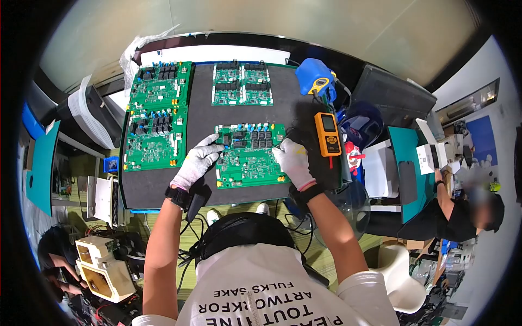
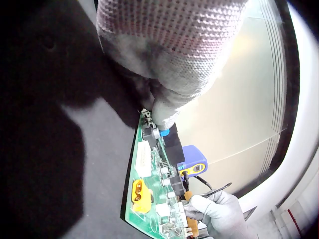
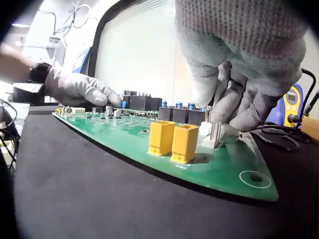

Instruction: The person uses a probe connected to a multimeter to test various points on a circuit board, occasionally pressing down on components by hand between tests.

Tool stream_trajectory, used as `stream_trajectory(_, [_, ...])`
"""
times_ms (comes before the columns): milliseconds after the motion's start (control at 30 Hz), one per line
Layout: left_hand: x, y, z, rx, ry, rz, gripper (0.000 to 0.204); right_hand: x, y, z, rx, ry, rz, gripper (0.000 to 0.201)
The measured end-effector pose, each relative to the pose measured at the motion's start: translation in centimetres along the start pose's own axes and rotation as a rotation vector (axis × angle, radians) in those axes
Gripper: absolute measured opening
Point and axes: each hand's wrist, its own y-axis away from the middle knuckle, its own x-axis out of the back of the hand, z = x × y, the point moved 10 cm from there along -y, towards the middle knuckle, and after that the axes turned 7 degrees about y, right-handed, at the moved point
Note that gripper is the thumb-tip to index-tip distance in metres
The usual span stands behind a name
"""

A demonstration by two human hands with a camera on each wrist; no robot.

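Observation:
A green circuit board [image 1: 250, 168] lies on the dark mat before me, with black relays along its far side and yellow connectors [image 3: 162, 138] near a front corner. My gloved left hand [image 1: 197, 163] holds the board's left edge, fingertips close by a blue component [image 2: 165, 133]. At the right edge, my gloved right hand [image 1: 294, 163] has its fingers curled beside a white connector [image 3: 213, 137]. Between them it pinches a thin grey tool [image 2: 222, 189] that looks like tweezers; the fingers hide most of it.
Two larger boards [image 1: 155, 141] lie left, a panel of smaller boards [image 1: 242, 92] at the back. An orange meter [image 1: 327, 136] and a blue soldering station [image 1: 312, 76] stand right, with dark cables [image 3: 276, 139] on the mat. Another person [image 1: 457, 217] sits at the far right.

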Motion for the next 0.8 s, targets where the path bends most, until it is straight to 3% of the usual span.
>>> stream_trajectory(100, [0.14, 0.02, -0.16, 0.011, 0.002, 0.015, 0.026, -0.45, -0.24, 0.48, 0.012, -0.097, -0.007, 0.024])
stream_trajectory(233, [0.20, 0.09, -0.22, 0.010, -0.026, 0.014, 0.024, -0.27, -0.47, 0.19, 0.043, 0.017, 0.015, 0.024])
stream_trajectory(467, [0.09, -0.09, -0.47, 0.026, -0.001, 0.012, 0.026, -0.49, -0.47, 0.00, 0.122, -0.033, 0.045, 0.022])
stream_trajectory(800, [0.32, 0.01, -0.78, 0.022, -0.025, 0.018, 0.025, -0.15, -0.67, -0.16, 0.033, -0.086, -0.069, 0.022])
